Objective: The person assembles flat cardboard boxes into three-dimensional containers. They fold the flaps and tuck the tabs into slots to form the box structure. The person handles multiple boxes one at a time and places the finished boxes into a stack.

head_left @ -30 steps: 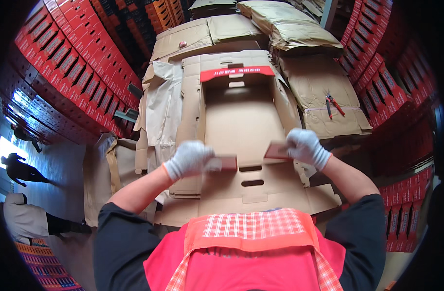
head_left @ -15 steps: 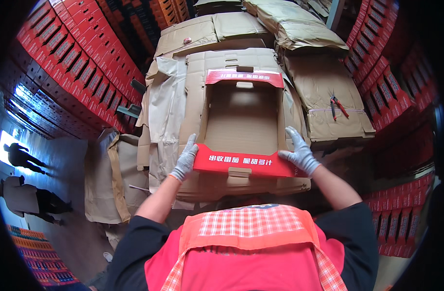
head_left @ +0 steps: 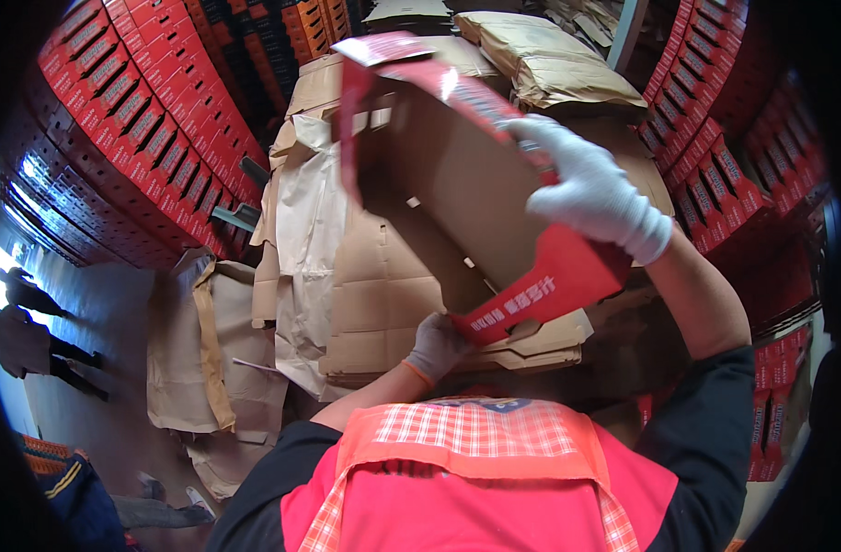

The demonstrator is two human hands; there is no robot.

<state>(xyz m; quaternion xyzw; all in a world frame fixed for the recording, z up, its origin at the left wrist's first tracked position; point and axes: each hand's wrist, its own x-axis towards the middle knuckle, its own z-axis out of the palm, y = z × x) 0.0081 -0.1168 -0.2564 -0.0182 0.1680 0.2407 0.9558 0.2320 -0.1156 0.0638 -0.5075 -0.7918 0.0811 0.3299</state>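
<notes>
An open-topped red cardboard box (head_left: 551, 293) with a brown inside is tilted and raised above a stack of flat cardboard blanks (head_left: 370, 317). My right hand (head_left: 593, 184), in a pale glove, grips its right side wall, thumb inside and fingers over the rim. My gloved left hand (head_left: 436, 348) is closed at the box's near lower corner; its fingers are partly hidden by the box. The far end of the box is smeared by motion.
Tall stacks of red boxes (head_left: 149, 101) rise at the left, and more red boxes (head_left: 705, 120) at the right. Paper-wrapped bundles (head_left: 554, 60) lie at the back. Brown wrapping paper (head_left: 213, 340) hangs left of the blanks. People (head_left: 43, 340) stand at far left.
The box has been lifted off the blanks and turned, its far end swinging up and left. My right hand has moved up along its side; my left hand has shifted right and nearer me.
</notes>
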